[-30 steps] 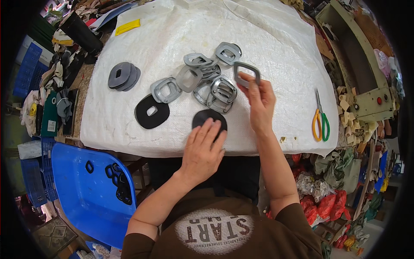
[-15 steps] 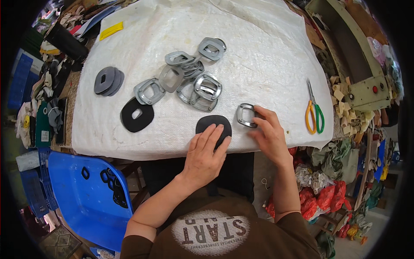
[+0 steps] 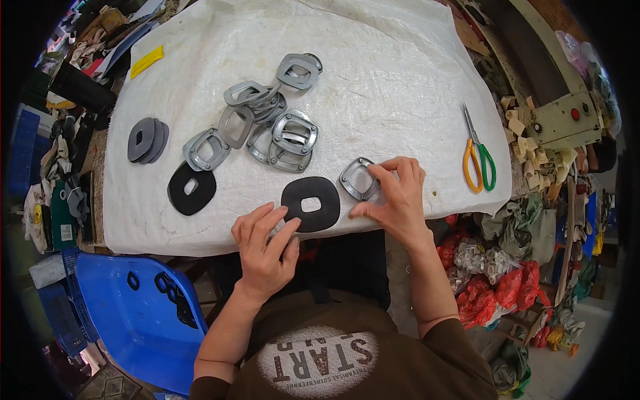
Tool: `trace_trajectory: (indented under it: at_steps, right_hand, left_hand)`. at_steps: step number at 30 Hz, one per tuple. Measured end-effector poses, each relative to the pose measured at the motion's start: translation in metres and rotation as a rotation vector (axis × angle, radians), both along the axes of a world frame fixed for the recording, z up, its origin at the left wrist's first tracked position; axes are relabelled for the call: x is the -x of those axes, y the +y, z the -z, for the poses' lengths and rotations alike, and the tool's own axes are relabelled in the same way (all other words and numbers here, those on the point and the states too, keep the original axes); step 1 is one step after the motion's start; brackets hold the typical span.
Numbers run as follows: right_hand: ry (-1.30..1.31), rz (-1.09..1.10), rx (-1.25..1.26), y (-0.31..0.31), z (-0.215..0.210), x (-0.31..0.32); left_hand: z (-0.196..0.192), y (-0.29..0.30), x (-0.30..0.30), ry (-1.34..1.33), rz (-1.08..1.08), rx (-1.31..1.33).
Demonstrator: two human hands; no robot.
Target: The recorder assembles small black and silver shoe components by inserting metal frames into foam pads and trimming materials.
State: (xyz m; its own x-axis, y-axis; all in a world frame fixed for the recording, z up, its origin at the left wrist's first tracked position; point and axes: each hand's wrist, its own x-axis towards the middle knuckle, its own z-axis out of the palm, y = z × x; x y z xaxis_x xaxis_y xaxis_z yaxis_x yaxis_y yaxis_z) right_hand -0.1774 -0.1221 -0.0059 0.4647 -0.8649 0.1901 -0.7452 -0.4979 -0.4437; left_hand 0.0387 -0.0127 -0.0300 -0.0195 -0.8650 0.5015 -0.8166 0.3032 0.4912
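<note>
Nearest the person, the left hand [image 3: 267, 248] is loosely spread at the near-left rim of a black pad [image 3: 328, 205], gripping nothing; whether its fingertips touch, I can't tell. The right hand [image 3: 399, 203] is half curled, thumb and forefinger parted at the right side of a metal frame [image 3: 348, 186]; I can't tell whether it grips. The frame is just right of the pad, on the white-covered surface [image 3: 400, 87]. I'd steady the pad flat and handle the frame by its rim. Beyond lie more metal frames [image 3: 293, 140], heaped.
</note>
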Motion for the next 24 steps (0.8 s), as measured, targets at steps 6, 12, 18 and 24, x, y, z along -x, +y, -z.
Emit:
trace_trajectory:
  at_steps: [6, 12, 18, 24]
  right_hand:
    - [-0.062, -0.14, -0.081, -0.001, -0.013, 0.007]
    - [0.01, -0.287, -0.132, -0.018, -0.014, 0.003]
    - [0.178, -0.505, -0.102, -0.041, -0.018, -0.003]
    - [0.278, -0.221, -0.099, -0.026, -0.031, -0.008]
  left_hand:
    - [0.002, 0.004, -0.009, 0.01, -0.012, -0.016]
    - [0.002, 0.002, -0.008, -0.047, 0.002, -0.036]
    - [0.004, 0.001, -0.008, -0.097, -0.006, -0.028]
    - [0.003, 0.002, -0.007, -0.066, -0.017, -0.047]
